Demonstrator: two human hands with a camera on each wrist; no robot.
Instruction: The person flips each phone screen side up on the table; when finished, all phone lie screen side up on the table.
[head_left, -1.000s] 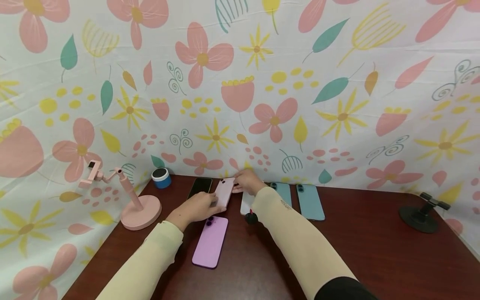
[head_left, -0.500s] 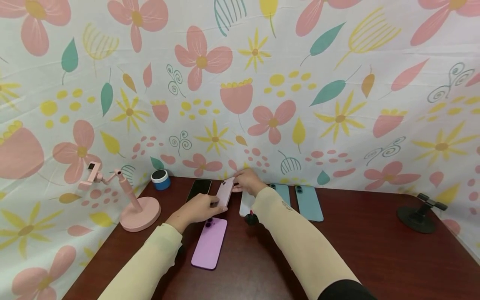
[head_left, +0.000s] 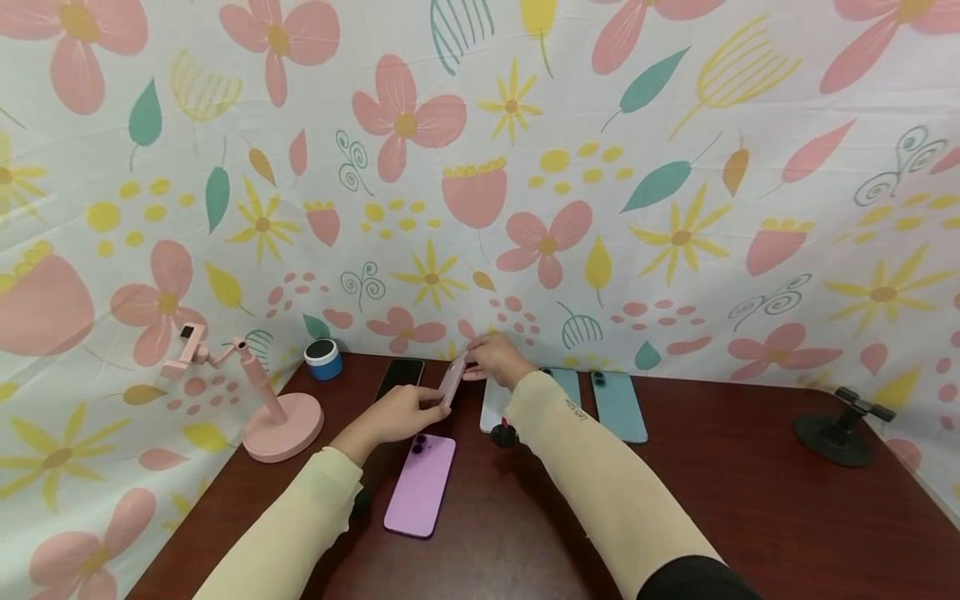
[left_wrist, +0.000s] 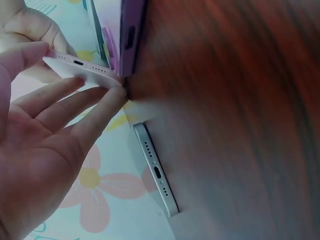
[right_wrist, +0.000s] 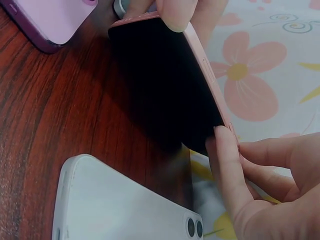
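Observation:
A pale pink phone [head_left: 452, 385] is tipped up on its long edge near the back of the table. Its black screen [right_wrist: 160, 85] faces the right wrist camera. My left hand [head_left: 401, 412] pinches the near end of this phone, thumb on one side and fingers on the other. At the far end, my right hand [head_left: 497, 360] pinches the upper long edge between thumb and fingers. Just in front lies a purple phone [head_left: 422, 487], back up. A dark-screened phone [head_left: 401, 372] lies to the left, and a white phone [right_wrist: 120, 205] lies under my right forearm.
Two light blue phones, the outer one [head_left: 619, 407] fully visible, lie right of the white one. A pink phone stand [head_left: 281, 427] and a blue jar [head_left: 323, 362] stand at left. A black stand [head_left: 836, 435] is far right. Patterned cloth [head_left: 525, 275] hangs behind the table.
The pale pink phone has tipped from nearly flat, back up, to steeply on edge, still held by both hands. The other phones have stayed in place.

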